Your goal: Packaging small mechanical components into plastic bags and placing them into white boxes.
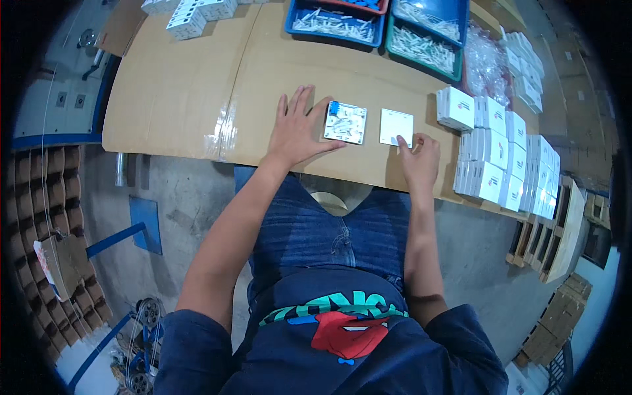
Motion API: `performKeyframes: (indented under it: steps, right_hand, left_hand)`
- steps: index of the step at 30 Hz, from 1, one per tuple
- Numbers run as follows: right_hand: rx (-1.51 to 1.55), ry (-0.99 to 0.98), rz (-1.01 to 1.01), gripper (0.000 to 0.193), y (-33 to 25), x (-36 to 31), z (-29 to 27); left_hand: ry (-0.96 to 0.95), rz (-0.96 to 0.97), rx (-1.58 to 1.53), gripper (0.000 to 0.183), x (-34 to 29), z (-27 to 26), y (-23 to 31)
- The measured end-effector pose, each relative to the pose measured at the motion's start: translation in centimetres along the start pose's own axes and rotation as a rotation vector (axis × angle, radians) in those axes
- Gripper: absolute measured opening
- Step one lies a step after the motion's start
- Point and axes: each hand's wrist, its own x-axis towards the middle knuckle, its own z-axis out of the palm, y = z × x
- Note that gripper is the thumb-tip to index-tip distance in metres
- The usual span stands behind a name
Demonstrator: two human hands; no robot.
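Note:
On the cardboard-covered table lies a small white square box, its inside showing small white pieces and a blue piece in the far left corner. My left hand rests flat beside it with spread fingers, index finger and thumb at the box's left side and near edge. To the right of the box is a flat white square lid. My right hand has its thumb on the lid's near edge and its curled fingers at the right side, pinching that corner.
Blue and green bins of small white parts stand at the far side. Stacked white boxes line the right end, with clear plastic bags behind. More white boxes sit far left. A wooden pallet stands beyond the table's right end.

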Motion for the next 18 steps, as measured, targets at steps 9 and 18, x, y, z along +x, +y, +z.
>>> performKeyframes:
  steps: [9,18]
  right_hand:
    - [0.491,-0.074,0.06,0.046,2.4,1.4,1.8]
    - [1.621,-0.127,0.337,0.032,2.4,0.5,-1.0]
  left_hand:
    - [0.032,-0.028,-0.245,0.098,-0.1,0.0,0.1]
    - [-0.062,-0.381,-1.929,0.086,-4.8,-2.8,7.6]
